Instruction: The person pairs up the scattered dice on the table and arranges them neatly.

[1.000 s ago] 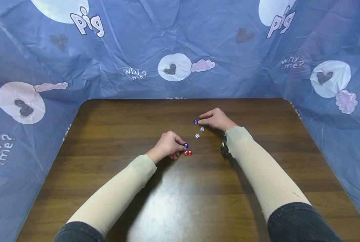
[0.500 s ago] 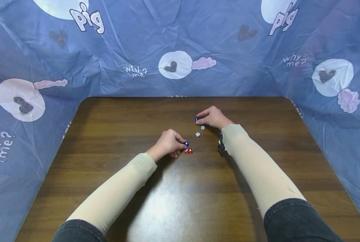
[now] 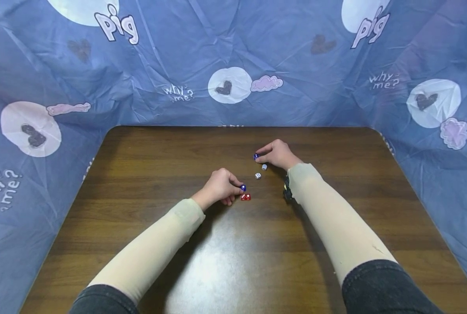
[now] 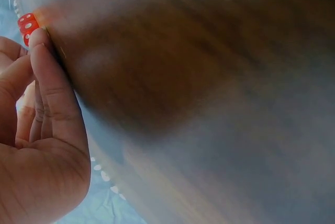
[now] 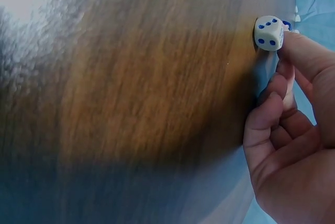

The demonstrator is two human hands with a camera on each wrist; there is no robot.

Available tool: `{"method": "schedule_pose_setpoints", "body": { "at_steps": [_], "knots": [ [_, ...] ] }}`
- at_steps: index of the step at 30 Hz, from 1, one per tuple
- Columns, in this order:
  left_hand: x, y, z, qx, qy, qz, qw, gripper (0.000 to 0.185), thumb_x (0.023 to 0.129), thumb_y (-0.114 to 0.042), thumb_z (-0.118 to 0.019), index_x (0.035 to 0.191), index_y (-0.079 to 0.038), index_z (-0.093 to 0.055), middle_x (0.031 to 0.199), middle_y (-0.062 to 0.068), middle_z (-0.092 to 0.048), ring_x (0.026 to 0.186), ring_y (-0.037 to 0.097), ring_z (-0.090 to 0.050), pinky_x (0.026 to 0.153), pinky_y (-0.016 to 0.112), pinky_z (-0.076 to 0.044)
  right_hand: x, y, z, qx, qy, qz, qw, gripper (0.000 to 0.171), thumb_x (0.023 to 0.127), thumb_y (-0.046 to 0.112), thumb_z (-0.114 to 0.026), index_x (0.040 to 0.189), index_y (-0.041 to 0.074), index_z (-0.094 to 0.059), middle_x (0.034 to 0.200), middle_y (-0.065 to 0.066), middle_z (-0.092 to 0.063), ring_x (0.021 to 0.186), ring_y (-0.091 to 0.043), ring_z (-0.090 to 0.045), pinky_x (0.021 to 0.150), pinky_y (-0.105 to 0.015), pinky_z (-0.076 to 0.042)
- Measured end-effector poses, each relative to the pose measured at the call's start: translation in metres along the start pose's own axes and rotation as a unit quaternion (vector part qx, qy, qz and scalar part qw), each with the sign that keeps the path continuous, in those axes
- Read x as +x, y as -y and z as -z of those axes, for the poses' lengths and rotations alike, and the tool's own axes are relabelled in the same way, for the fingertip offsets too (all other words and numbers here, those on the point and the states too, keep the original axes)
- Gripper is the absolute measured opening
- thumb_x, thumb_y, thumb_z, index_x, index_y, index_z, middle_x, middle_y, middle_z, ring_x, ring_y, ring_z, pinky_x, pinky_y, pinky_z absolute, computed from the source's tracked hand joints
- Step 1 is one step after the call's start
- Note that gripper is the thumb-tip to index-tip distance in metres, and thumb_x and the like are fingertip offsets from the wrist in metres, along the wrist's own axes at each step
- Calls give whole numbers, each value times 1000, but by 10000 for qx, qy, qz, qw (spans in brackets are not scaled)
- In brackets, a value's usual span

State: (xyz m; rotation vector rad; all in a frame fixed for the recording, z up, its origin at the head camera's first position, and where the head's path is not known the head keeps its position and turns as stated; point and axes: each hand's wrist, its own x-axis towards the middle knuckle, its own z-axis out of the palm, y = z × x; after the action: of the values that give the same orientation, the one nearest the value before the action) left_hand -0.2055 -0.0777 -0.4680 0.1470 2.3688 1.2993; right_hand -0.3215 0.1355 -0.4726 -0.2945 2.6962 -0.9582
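In the head view, my left hand [image 3: 219,186] pinches a blue die [image 3: 243,187] between thumb and finger. Two red dice [image 3: 245,197] sit side by side just in front of it; the left wrist view shows the red dice [image 4: 28,23] past the fingertips, with the blue die hidden. Farther back, my right hand [image 3: 277,155] holds a second blue die [image 3: 255,156] by thumb and forefinger. A white die [image 3: 264,167] lies close by that hand, and another white die [image 3: 258,175] lies nearer the left hand. A white die [image 5: 269,33] with blue pips overlaps the thumb in the right wrist view.
The dice stand on a brown wood-grain table [image 3: 170,150] with rounded far corners. A blue printed cloth [image 3: 202,48] hangs behind it and along both sides. Black gear [image 3: 287,190] shows beneath the right wrist.
My right hand has moved slightly left, and its thumb and forefinger have come together on the far blue die. My left hand keeps its hold beside the red dice.
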Motion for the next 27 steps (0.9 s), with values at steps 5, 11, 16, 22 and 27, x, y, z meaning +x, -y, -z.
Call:
{"method": "schedule_pose_setpoints", "body": {
  "at_steps": [5,11,16,22,27],
  "knots": [
    [0,0,-1,15,-20,6,10000,15,77,-12,-73,92,-8,-72,55,14,-62,45,26,-61,41,37,-52,-1,1,0,-1,-42,7,10000,23,71,35,-78,91,26,-73,103,6,-64,108,-15,-48,94,-33,-36],
    [0,0,-1,16,-21,7,10000,16,77,-12,-73,92,-9,-72,56,14,-62,45,26,-60,41,37,-52,0,1,0,-12,-30,-10,10000,21,71,34,-78,89,24,-74,99,7,-65,105,-15,-49,93,-33,-36],
    [0,-2,0,6,-11,40,10000,16,77,-12,-74,93,-9,-72,56,15,-62,45,27,-61,41,37,-52,0,1,0,-7,-54,-30,10000,20,70,34,-78,88,24,-74,98,6,-65,103,-14,-50,92,-32,-37],
    [0,-2,0,27,-10,31,10000,16,77,-12,-74,92,-10,-72,56,14,-62,45,26,-61,41,36,-52,1,-3,0,72,-85,20,9999,20,70,34,-78,86,23,-74,96,5,-66,101,-14,-51,90,-32,-39],
    [-1,0,-1,55,-35,14,10000,16,77,-12,-74,93,-10,-72,55,13,-62,45,25,-60,40,36,-52,-1,-8,3,138,-236,114,9996,19,69,36,-79,83,24,-74,94,6,-65,100,-14,-52,88,-31,-39]
  ]
}}
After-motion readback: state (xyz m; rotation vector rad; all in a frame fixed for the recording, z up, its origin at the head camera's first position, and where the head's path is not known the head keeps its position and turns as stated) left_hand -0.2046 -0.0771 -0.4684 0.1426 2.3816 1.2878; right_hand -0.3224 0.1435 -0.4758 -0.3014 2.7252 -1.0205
